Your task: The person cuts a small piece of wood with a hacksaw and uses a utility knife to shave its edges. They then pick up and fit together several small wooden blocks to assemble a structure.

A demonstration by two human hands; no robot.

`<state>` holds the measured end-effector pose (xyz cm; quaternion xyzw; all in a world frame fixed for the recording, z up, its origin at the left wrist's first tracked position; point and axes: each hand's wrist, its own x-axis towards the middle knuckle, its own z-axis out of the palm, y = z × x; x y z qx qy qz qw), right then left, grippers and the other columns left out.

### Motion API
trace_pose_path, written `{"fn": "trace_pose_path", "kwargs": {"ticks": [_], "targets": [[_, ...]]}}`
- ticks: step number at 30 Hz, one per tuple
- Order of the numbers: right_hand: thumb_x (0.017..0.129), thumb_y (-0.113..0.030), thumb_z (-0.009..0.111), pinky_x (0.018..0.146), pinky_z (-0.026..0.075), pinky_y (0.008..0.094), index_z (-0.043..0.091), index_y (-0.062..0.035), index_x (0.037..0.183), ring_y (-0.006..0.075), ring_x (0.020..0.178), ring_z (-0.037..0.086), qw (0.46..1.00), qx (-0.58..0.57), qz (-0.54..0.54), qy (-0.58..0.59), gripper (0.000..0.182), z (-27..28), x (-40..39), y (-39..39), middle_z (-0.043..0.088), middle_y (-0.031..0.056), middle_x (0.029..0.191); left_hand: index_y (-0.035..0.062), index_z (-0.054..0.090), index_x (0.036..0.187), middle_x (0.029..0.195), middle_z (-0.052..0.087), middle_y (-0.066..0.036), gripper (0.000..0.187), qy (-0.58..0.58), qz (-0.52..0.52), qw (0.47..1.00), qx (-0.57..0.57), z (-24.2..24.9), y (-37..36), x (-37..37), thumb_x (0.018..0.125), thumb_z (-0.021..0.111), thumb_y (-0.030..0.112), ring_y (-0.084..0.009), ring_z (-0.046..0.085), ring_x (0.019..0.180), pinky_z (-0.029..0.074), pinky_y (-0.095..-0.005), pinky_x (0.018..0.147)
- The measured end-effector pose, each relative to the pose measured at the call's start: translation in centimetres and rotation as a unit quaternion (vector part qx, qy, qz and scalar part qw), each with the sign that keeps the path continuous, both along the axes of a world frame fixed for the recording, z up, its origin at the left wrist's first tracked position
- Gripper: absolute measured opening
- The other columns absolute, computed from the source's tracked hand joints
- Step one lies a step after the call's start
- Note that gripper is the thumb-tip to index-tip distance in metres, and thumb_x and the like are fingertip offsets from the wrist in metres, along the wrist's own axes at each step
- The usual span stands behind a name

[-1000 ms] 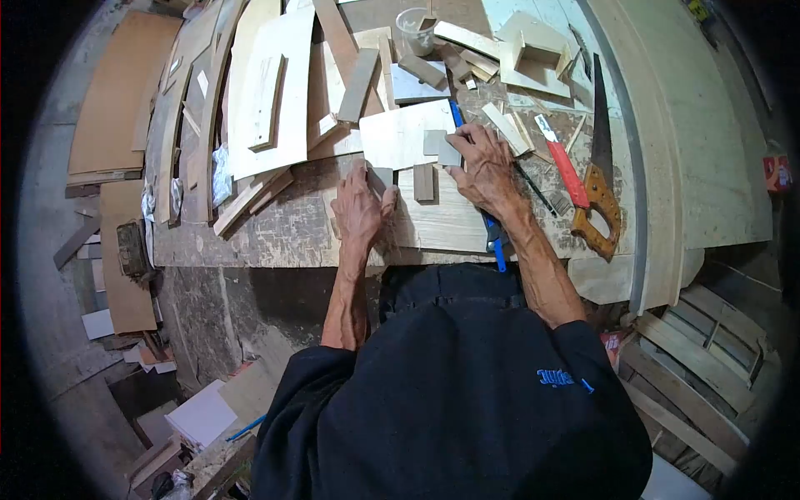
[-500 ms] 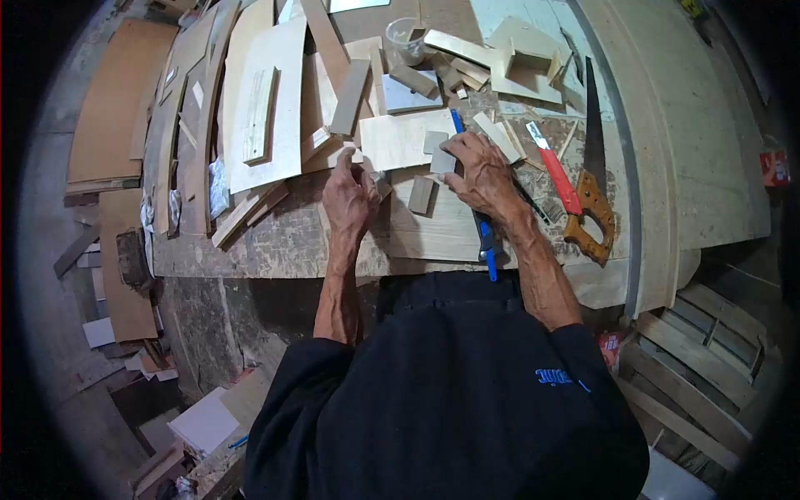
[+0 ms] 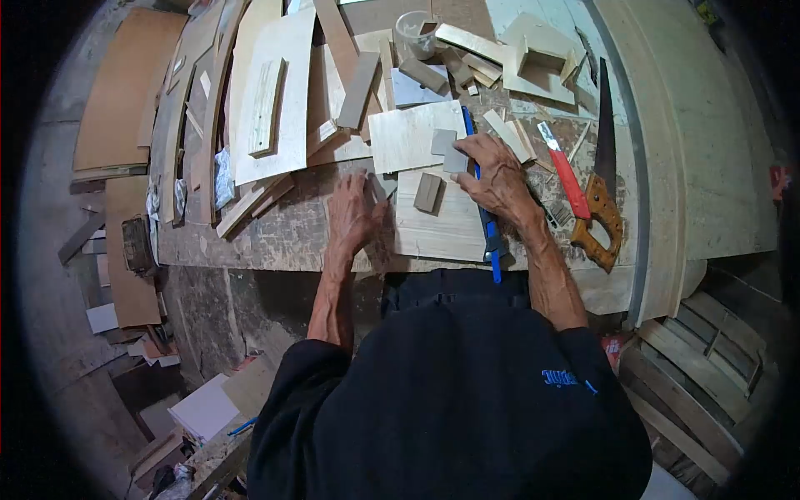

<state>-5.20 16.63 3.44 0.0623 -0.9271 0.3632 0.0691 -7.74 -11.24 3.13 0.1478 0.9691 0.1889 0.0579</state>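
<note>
The workbench (image 3: 275,237) is crowded at its far half with plywood offcuts, while the near strip by the front edge lies mostly bare on the left. A pale plywood board (image 3: 433,225) reaches right to that near edge, in front of the person. To the right, a handsaw (image 3: 602,179) and a red-handled utility knife (image 3: 567,171) lie side by side, closing off room on that side.

The left hand (image 3: 352,215) lies palm down with fingers spread and flat, pressing the bench just left of the board and holding nothing. The right hand (image 3: 498,175) is arched, wrist raised, its fingertips pinching a small grey wood piece (image 3: 456,158) at the board's far edge. A blue-handled tool (image 3: 487,225) runs under the right wrist toward the near edge.

Three small blocks are close by: the pinched one, a second grey one (image 3: 442,142) touching it on the far side, and a brown block (image 3: 428,192) lying loose on the board between the hands.
</note>
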Motion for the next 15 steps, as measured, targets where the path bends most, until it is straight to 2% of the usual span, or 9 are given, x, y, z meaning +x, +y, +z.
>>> {"fn": "trace_pose_path", "kwargs": {"ticks": [1,4,5,8,9,10,12,14,15], "targets": [[0.074,-0.016,0.076,0.099,0.045,0.0423,0.063,-0.0018,0.118,0.0338,0.109,0.057,1.0,-0.003,0.002,0.001,0.048,0.0,0.0,0.1,0.062,0.0158,0.115,0.0037,0.052,0.128,0.114,0.057,-0.019,0.061,-0.028,0.0,0.998,-0.056,1.5,0.5,0.0,0.074,0.078,0.014,-0.0365,0.053,0.109,0.046,-0.0454,0.092],[0.073,-0.016,0.075,0.1,0.045,0.0423,0.063,-0.0018,0.118,0.0341,0.11,0.057,1.0,-0.007,0.007,0.0,0.048,-0.4,-0.1,0.2,0.062,0.0157,0.116,0.0041,0.055,0.126,0.114,0.056,-0.019,0.058,-0.028,-0.049,0.997,-0.049,0.7,-1.8,-0.5,0.074,0.078,0.013,-0.0379,0.055,0.106,0.047,-0.0462,0.09],[0.073,-0.016,0.075,0.1,0.045,0.0422,0.063,-0.0018,0.118,0.0341,0.11,0.057,1.0,-0.008,0.009,0.001,0.048,-0.5,0.0,0.3,0.062,0.0156,0.116,0.0038,0.057,0.122,0.112,0.055,-0.017,0.053,-0.001,-0.045,0.999,-0.031,0.8,-2.6,-0.3,0.074,0.077,0.013,-0.0341,0.058,0.099,0.05,-0.0437,0.084],[0.073,-0.016,0.075,0.1,0.044,0.0425,0.063,-0.0018,0.118,0.0342,0.111,0.057,1.0,-0.007,-0.002,-0.006,0.048,-0.4,0.2,0.4,0.062,0.0155,0.117,0.0025,0.057,0.117,0.108,0.054,-0.017,0.049,-0.049,-0.024,0.994,0.095,5.2,-2.1,-0.3,0.074,0.075,0.016,-0.0296,0.057,0.093,0.051,-0.04,0.079],[0.073,-0.016,0.075,0.101,0.044,0.0426,0.063,-0.0019,0.118,0.0343,0.111,0.057,1.0,-0.007,-0.006,-0.009,0.048,-0.3,0.1,0.2,0.062,0.0154,0.118,0.0033,0.057,0.12,0.105,0.053,-0.014,0.052,-0.019,-0.052,0.991,0.125,5.8,-2.1,-0.5,0.074,0.076,0.015,-0.026,0.056,0.086,0.052,-0.0382,0.074],[0.074,-0.016,0.075,0.101,0.044,0.0427,0.063,-0.002,0.118,0.0343,0.111,0.057,1.0,-0.011,-0.002,-0.006,0.048,-0.1,0.0,0.1,0.062,0.0153,0.118,0.0038,0.056,0.124,0.11,0.056,-0.012,0.054,-0.043,-0.042,0.983,0.171,5.8,-2.0,-0.9,0.075,0.076,0.015,-0.0223,0.057,0.092,0.052,-0.0369,0.077],[0.074,-0.016,0.075,0.102,0.044,0.0429,0.063,-0.0021,0.118,0.0344,0.112,0.057,1.0,-0.015,0.0,-0.006,0.048,-0.1,0.2,0.2,0.062,0.015,0.118,0.0024,0.055,0.127,0.117,0.058,-0.01,0.053,-0.17,-0.009,0.936,0.308,5.6,-1.4,-2.1,0.079,0.075,0.012,-0.0191,0.056,0.1,0.052,-0.0348,0.079],[0.074,-0.021,0.076,0.102,0.041,0.0457,0.064,-0.0063,0.118,0.0313,0.114,0.056,1.0,-0.023,-0.003,-0.007,0.047,-0.6,0.2,0.3,0.061,0.0119,0.116,-0.0003,0.055,0.128,0.12,0.059,-0.009,0.051,-0.202,-0.027,0.862,0.464,5.3,0.9,-3.1,0.082,0.073,0.01,-0.0178,0.056,0.102,0.052,-0.0342,0.082],[0.074,-0.021,0.076,0.102,0.041,0.0451,0.064,-0.0063,0.118,0.0314,0.114,0.056,1.0,-0.028,-0.003,-0.005,0.047,-0.7,0.3,0.4,0.061,0.012,0.116,-0.0014,0.055,0.127,0.118,0.06,-0.009,0.046,-0.207,-0.064,0.834,0.508,5.9,2.7,-3.6,0.084,0.07,0.006,-0.0192,0.058,0.096,0.052,-0.0353,0.086]]}}
